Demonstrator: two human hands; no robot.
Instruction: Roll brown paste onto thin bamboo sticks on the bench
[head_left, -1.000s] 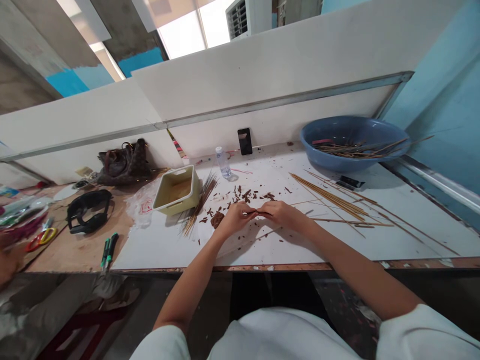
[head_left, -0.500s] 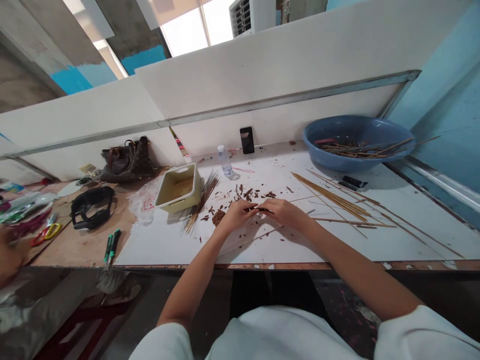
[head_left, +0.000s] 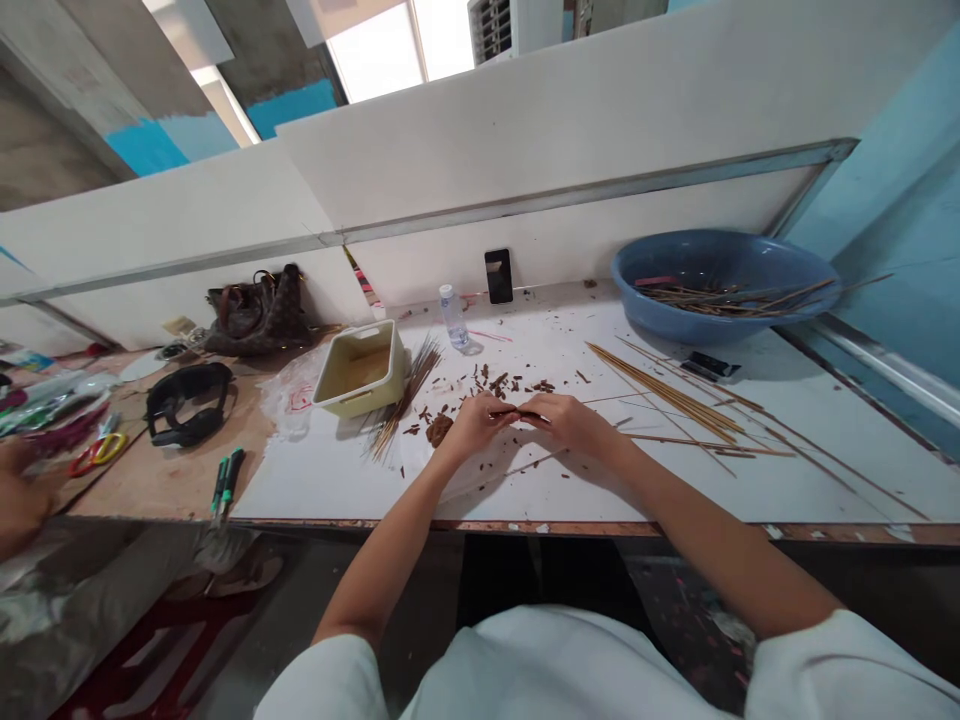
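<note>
Here, the left hand (head_left: 478, 424) and the right hand (head_left: 568, 422) are meeting over the worktable's white covering (head_left: 315, 485), their fingertips pinching a dark brown piece (head_left: 529, 415) between them. The fingers are covering most of that piece, so its full shape is staying hard to make out, and the undersides of both hands are facing away from view. Brown fragments (head_left: 495, 383) are lying scattered around and beyond the hands, and a rough brown clump (head_left: 439, 430) is sitting just beside the left wrist, partly hidden by it. Farther left, thin sticks (head_left: 411, 388) are resting next to a pale yellow plastic basket (head_left: 352, 407); to the right, tan sticks (head_left: 664, 396) are fanning across the covering. Behind, a clear bottle (head_left: 453, 318) is standing near a phone (head_left: 499, 277), which is leaning on the partition (head_left: 570, 170). A blue basin (head_left: 667, 322) is holding more sticks, its rim hiding their lower parts, and the print on a black packet (head_left: 709, 366) below it is proving unreadable. At the left edge, a co-worker's blurred hand (head_left: 22, 505) is being cut off by the frame, near scissors (head_left: 101, 455)
</note>
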